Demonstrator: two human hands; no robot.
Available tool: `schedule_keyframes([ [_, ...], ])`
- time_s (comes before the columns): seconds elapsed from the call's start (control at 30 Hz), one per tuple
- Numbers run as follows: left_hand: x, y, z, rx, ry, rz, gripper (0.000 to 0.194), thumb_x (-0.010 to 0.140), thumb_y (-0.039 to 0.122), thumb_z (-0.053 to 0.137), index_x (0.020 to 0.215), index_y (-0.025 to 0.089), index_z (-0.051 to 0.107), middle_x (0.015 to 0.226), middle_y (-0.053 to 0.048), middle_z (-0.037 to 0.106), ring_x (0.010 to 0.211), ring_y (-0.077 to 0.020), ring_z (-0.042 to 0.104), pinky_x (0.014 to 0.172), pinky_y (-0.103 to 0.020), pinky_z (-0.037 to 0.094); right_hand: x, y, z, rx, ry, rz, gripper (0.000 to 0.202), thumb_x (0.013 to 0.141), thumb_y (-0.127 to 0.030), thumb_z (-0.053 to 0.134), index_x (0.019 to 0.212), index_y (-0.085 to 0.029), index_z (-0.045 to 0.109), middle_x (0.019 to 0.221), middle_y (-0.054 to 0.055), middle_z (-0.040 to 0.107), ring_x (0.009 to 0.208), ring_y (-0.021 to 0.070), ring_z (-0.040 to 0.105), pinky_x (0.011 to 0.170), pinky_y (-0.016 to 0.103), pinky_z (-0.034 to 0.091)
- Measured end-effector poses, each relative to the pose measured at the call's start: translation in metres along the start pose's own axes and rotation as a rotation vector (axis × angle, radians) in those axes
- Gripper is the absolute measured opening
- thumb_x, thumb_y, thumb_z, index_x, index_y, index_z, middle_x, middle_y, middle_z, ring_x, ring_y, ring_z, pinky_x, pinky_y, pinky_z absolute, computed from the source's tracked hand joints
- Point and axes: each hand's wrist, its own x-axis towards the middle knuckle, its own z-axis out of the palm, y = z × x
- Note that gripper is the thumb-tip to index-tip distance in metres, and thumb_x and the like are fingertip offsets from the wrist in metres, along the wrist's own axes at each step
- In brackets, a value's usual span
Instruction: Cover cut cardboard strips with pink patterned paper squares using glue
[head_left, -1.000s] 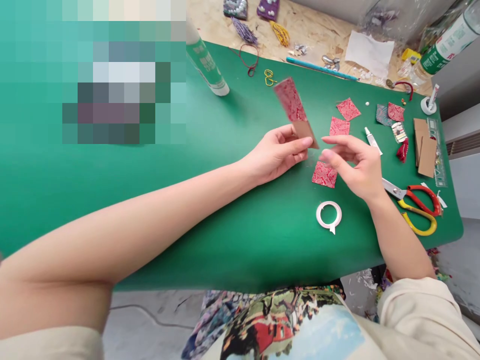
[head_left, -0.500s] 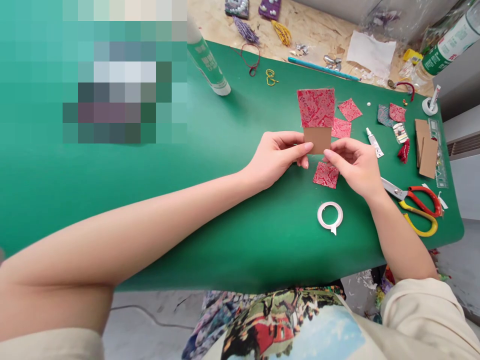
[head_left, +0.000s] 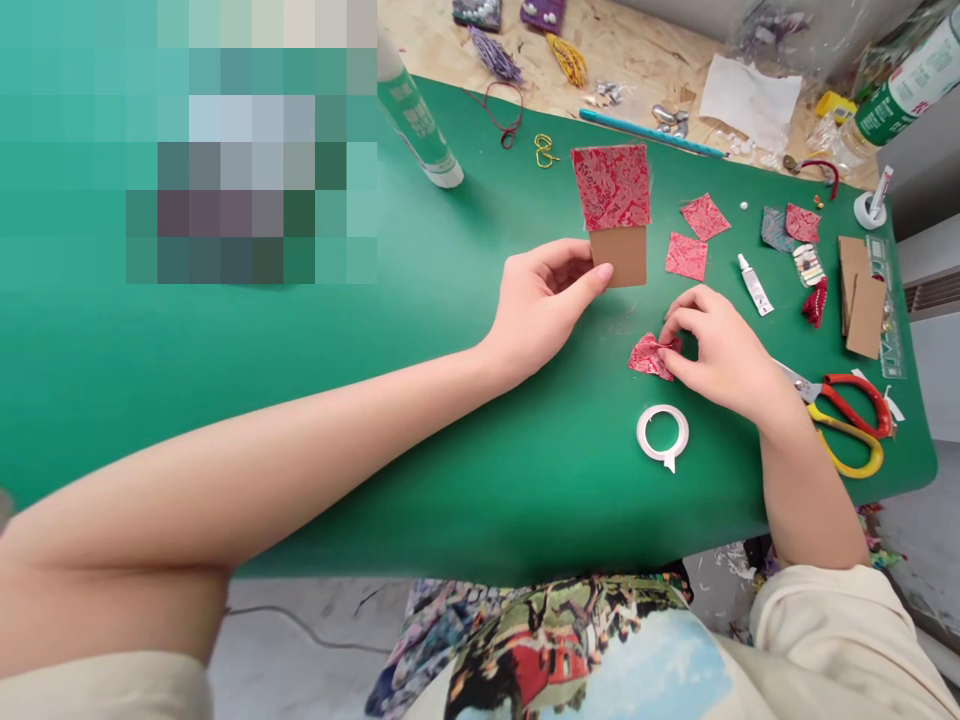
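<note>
Beyond the tape roll [head_left: 662, 437] and to its left, 1 brown card [head_left: 627, 262] with red patterned cloth [head_left: 611, 188] at its far end is held by its left edge in the left hand [head_left: 541, 305], thumb and fingers closed narrow; just beyond the roll, 1 loose cloth square [head_left: 645, 356] is pinched and puckered by the right hand [head_left: 724, 350]; for good handling, it is judged, the square should be gripped lightly by 1 edge so that no crease is pressed in, and the card held by its bare part; farther beyond the roll, 2 flat red squares [head_left: 685, 257] are seen; to its right, 1 pair of scissors [head_left: 853, 420]; beyond and right, 1 glue tube [head_left: 754, 286]; farther right, at least 2 spare cards [head_left: 867, 314], overlapped, the exact count being unclear.
</note>
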Motion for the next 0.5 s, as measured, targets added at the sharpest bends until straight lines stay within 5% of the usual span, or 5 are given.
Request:
schedule_keyframes([
  [0.23,-0.003,0.009,0.001,-0.108,-0.028,-0.138,0.031,0.075,0.044,0.086,0.087,0.017,0.076,0.087,-0.004,0.077,0.08,-0.0204,0.072,0.079,-0.033,0.058,0.002,-0.008,-0.01,0.465,0.075,0.023,0.015,0.074,-0.013,0.063,0.084,-0.023,0.06,0.082,-0.002,0.071,0.073,0.0149,0.067,0.071,0.03,0.056],
  [0.37,-0.004,0.013,0.001,-0.133,-0.068,-0.165,0.037,0.07,0.047,0.09,0.088,0.017,0.078,0.085,-0.005,0.078,0.08,-0.0217,0.073,0.077,-0.033,0.059,0.004,-0.01,-0.009,0.736,0.084,0.052,0.026,0.078,-0.026,0.074,0.103,-0.022,0.07,0.088,0.0,0.077,0.083,0.0181,0.075,0.078,0.033,0.063],
  [0.5,-0.003,0.015,0.002,-0.142,-0.102,-0.16,0.041,0.064,0.049,0.093,0.085,0.017,0.079,0.088,-0.006,0.08,0.086,-0.0232,0.074,0.079,-0.033,0.061,0.009,-0.006,0.001,0.837,0.201,0.084,0.036,0.067,-0.046,0.09,0.088,-0.023,0.072,0.094,0.003,0.077,0.083,0.019,0.074,0.08,0.036,0.065],
])
